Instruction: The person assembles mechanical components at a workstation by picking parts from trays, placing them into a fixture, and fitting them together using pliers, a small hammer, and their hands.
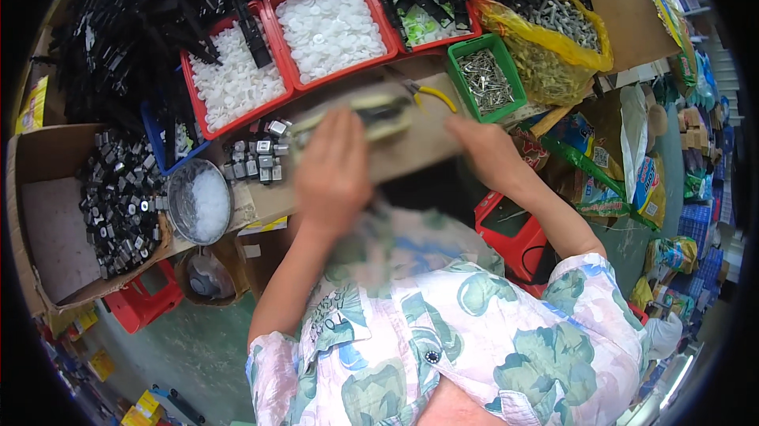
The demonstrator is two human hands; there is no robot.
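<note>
My left hand (334, 177), blurred, lies over the left end of a pale yellow block-like holder (395, 124). Its fingers are pressed together round the holder's edge. A dark part (381, 114), too smeared to name, lies in the holder. My right hand (484, 148) is at the near side of a green tray (515, 104) of metal screws (486, 81). Those fingers are bunched, and whatever they hold is hidden. Pliers (433, 94) with yellow handles lie just beyond the right fingertips. Left of my left hand, several small metal-and-black blocks (257, 159) stand on the table.
Red trays (292, 82) of white plastic pieces line the back, with black plastic parts (118, 54) heaped behind. At right is a yellow bag (545, 78) of metal pieces. A bowl (175, 220) of white material and a cardboard box (55, 141) of blocks sit left.
</note>
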